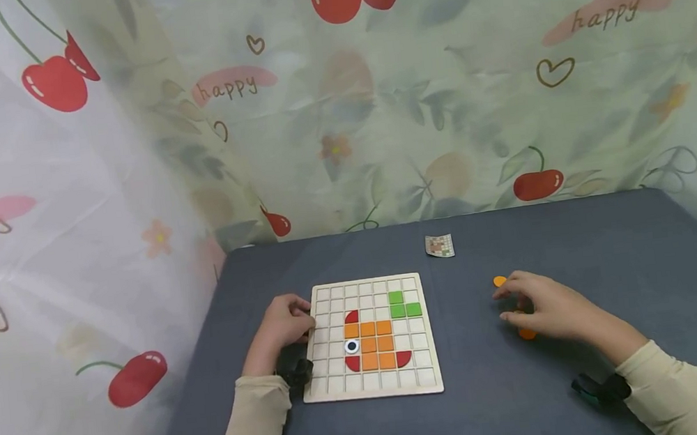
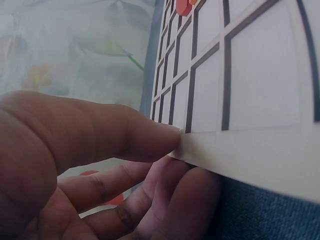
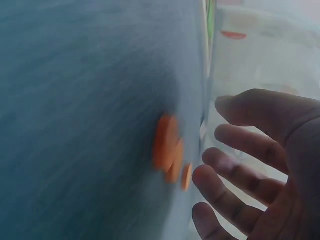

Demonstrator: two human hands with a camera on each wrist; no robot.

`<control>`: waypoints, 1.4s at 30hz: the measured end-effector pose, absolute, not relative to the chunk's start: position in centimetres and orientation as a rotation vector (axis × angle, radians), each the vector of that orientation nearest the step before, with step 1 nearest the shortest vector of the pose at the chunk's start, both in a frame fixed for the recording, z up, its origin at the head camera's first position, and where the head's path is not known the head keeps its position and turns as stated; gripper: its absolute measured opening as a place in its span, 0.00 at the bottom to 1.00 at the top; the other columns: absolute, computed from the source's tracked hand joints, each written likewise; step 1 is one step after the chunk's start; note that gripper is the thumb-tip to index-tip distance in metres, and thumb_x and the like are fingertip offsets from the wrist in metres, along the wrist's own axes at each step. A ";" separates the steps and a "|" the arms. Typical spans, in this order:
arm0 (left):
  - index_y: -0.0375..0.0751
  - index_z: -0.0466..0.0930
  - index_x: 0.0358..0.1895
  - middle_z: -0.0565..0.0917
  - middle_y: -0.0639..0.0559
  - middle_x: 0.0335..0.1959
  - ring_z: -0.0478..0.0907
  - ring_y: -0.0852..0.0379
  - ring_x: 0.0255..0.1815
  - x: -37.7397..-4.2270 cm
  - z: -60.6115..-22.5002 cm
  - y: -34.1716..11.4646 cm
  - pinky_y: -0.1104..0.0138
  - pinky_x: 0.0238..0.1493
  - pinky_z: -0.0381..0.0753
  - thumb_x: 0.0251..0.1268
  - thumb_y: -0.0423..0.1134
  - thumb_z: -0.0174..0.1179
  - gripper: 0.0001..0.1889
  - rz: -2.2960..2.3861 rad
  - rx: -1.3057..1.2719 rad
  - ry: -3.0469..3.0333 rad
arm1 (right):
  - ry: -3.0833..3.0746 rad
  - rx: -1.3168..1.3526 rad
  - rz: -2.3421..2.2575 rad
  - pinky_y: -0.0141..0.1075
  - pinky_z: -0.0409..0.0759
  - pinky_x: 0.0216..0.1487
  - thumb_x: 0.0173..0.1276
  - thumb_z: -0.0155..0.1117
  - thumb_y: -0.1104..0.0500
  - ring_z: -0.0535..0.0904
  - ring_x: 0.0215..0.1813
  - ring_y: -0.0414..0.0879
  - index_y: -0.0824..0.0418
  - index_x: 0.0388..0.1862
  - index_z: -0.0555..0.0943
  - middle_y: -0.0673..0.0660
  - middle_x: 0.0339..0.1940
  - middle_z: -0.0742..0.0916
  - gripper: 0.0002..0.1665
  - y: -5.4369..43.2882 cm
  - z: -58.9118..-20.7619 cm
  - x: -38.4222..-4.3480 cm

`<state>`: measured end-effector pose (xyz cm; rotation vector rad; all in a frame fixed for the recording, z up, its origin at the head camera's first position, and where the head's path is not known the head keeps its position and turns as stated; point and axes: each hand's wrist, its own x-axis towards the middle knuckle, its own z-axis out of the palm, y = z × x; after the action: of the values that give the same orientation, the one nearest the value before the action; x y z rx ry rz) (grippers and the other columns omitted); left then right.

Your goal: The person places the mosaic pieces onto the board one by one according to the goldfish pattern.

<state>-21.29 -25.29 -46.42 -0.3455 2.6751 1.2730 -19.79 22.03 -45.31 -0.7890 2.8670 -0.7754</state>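
Observation:
A pale wooden grid board (image 1: 374,387) lies on the table, holding orange squares (image 1: 368,345), red rounded pieces (image 1: 403,358), green squares (image 1: 397,304) and a round eye piece (image 1: 351,346). My left hand (image 1: 286,321) holds the board's left edge. In the left wrist view, its thumb (image 2: 150,140) lies on the rim and the other fingers curl at the side, partly beneath. To the right of the board, my right hand (image 1: 542,305) hovers with spread, slightly bent fingers. Below it lie several loose orange pieces (image 3: 166,142), apart from the fingers and partly hidden in the head view.
A small card with a printed grid picture (image 1: 439,246) lies behind the board, near the back of the dark grey table (image 1: 486,400). A patterned curtain (image 1: 378,137) hangs along the back and left sides. Each wrist carries a black strap-on device (image 1: 599,388).

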 end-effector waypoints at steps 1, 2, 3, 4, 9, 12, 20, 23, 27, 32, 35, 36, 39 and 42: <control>0.31 0.83 0.53 0.83 0.40 0.37 0.84 0.49 0.31 -21.2 -46.4 -25.3 0.59 0.32 0.90 0.61 0.29 0.66 0.16 1.280 -0.345 2.673 | 2.863 -0.781 -0.774 0.33 0.77 0.37 0.69 0.77 0.53 0.76 0.38 0.37 0.53 0.52 0.88 0.47 0.45 0.84 0.15 22.5 -45.5 -19.6; 0.31 0.83 0.53 0.83 0.40 0.37 0.84 0.50 0.31 -21.2 -46.5 -25.4 0.59 0.32 0.90 0.61 0.30 0.66 0.16 1.284 -0.345 2.672 | 2.860 -0.776 -0.774 0.33 0.78 0.37 0.68 0.77 0.52 0.76 0.39 0.36 0.51 0.50 0.88 0.46 0.45 0.84 0.13 22.9 -45.6 -19.4; 0.31 0.83 0.53 0.83 0.40 0.37 0.84 0.50 0.31 -21.3 -46.6 -25.4 0.59 0.32 0.90 0.61 0.30 0.66 0.16 1.289 -0.343 2.668 | 2.859 -0.767 -0.772 0.33 0.79 0.38 0.68 0.78 0.51 0.77 0.39 0.35 0.49 0.48 0.88 0.44 0.45 0.84 0.12 23.2 -45.8 -19.1; 0.32 0.83 0.53 0.83 0.40 0.37 0.84 0.50 0.31 -21.3 -46.6 -25.4 0.59 0.32 0.90 0.61 0.30 0.66 0.16 1.293 -0.342 2.665 | 2.856 -0.760 -0.770 0.33 0.80 0.39 0.68 0.78 0.50 0.77 0.39 0.35 0.47 0.46 0.87 0.43 0.44 0.84 0.11 23.5 -45.9 -18.9; 0.32 0.83 0.53 0.83 0.41 0.38 0.84 0.50 0.31 -21.3 -46.6 -25.4 0.59 0.33 0.90 0.61 0.30 0.66 0.16 1.296 -0.349 2.660 | 2.853 -0.748 -0.782 0.34 0.82 0.41 0.66 0.79 0.48 0.78 0.41 0.33 0.44 0.42 0.86 0.39 0.42 0.84 0.10 24.3 -46.6 -18.1; 0.32 0.83 0.53 0.84 0.40 0.38 0.84 0.50 0.31 -21.2 -46.6 -25.4 0.59 0.33 0.90 0.61 0.30 0.66 0.16 1.298 -0.345 2.662 | 2.858 -0.736 -0.799 0.33 0.80 0.40 0.66 0.80 0.49 0.77 0.40 0.33 0.45 0.43 0.86 0.39 0.42 0.84 0.11 24.4 -46.7 -17.8; 0.32 0.83 0.53 0.84 0.41 0.38 0.84 0.50 0.32 -21.2 -46.8 -25.3 0.59 0.33 0.90 0.61 0.30 0.66 0.16 1.301 -0.350 2.663 | 2.879 -0.769 -0.751 0.31 0.79 0.36 0.65 0.80 0.52 0.76 0.35 0.30 0.44 0.40 0.87 0.38 0.38 0.85 0.09 24.3 -46.8 -17.2; 0.32 0.83 0.53 0.83 0.41 0.38 0.84 0.50 0.32 -21.2 -46.7 -25.3 0.59 0.33 0.90 0.61 0.29 0.66 0.16 1.301 -0.355 2.664 | 2.873 -0.767 -0.729 0.31 0.79 0.36 0.64 0.80 0.53 0.75 0.35 0.30 0.42 0.39 0.87 0.38 0.38 0.84 0.09 24.1 -46.7 -17.1; 0.31 0.83 0.53 0.83 0.40 0.38 0.84 0.50 0.32 -21.1 -46.6 -25.3 0.58 0.33 0.90 0.61 0.29 0.66 0.16 1.301 -0.353 2.667 | 2.871 -0.771 -0.730 0.31 0.78 0.35 0.63 0.81 0.55 0.75 0.35 0.29 0.41 0.37 0.86 0.37 0.37 0.84 0.11 23.9 -46.6 -16.9; 0.31 0.82 0.54 0.83 0.40 0.38 0.85 0.49 0.32 -21.1 -46.4 -25.3 0.58 0.34 0.90 0.61 0.29 0.65 0.17 1.299 -0.346 2.668 | 2.874 -0.823 -0.748 0.31 0.78 0.35 0.63 0.80 0.57 0.75 0.35 0.30 0.41 0.38 0.86 0.37 0.38 0.84 0.11 22.9 -46.0 -17.0; 0.31 0.82 0.54 0.84 0.39 0.38 0.85 0.49 0.32 -21.1 -46.4 -25.3 0.58 0.34 0.90 0.62 0.29 0.65 0.17 1.299 -0.344 2.668 | 2.887 -0.857 -0.741 0.31 0.78 0.36 0.64 0.80 0.57 0.76 0.36 0.32 0.41 0.37 0.86 0.37 0.36 0.84 0.11 21.6 -45.4 -17.4; 0.31 0.82 0.54 0.83 0.39 0.38 0.85 0.49 0.32 -21.1 -46.3 -25.3 0.58 0.34 0.90 0.61 0.29 0.65 0.17 1.298 -0.346 2.668 | 2.891 -0.871 -0.736 0.31 0.78 0.36 0.64 0.79 0.57 0.76 0.36 0.32 0.40 0.37 0.86 0.37 0.36 0.83 0.11 21.0 -45.3 -17.5; 0.31 0.82 0.54 0.83 0.40 0.38 0.84 0.49 0.32 -21.1 -46.3 -25.3 0.58 0.34 0.90 0.61 0.29 0.66 0.17 1.289 -0.353 2.669 | 2.901 -0.920 -0.719 0.31 0.77 0.35 0.64 0.79 0.58 0.76 0.35 0.33 0.41 0.36 0.86 0.37 0.36 0.83 0.11 18.8 -44.9 -17.9; 0.32 0.83 0.54 0.83 0.40 0.38 0.84 0.50 0.32 -21.1 -46.3 -25.3 0.59 0.33 0.90 0.61 0.30 0.66 0.17 1.284 -0.355 2.669 | 2.884 -0.978 -0.723 0.30 0.78 0.35 0.64 0.79 0.57 0.78 0.36 0.35 0.43 0.37 0.87 0.38 0.37 0.84 0.09 15.9 -44.6 -18.4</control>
<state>-21.12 -25.32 -46.31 -0.3552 2.6689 1.2842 -18.43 15.94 -44.58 -0.9782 2.8841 -0.7234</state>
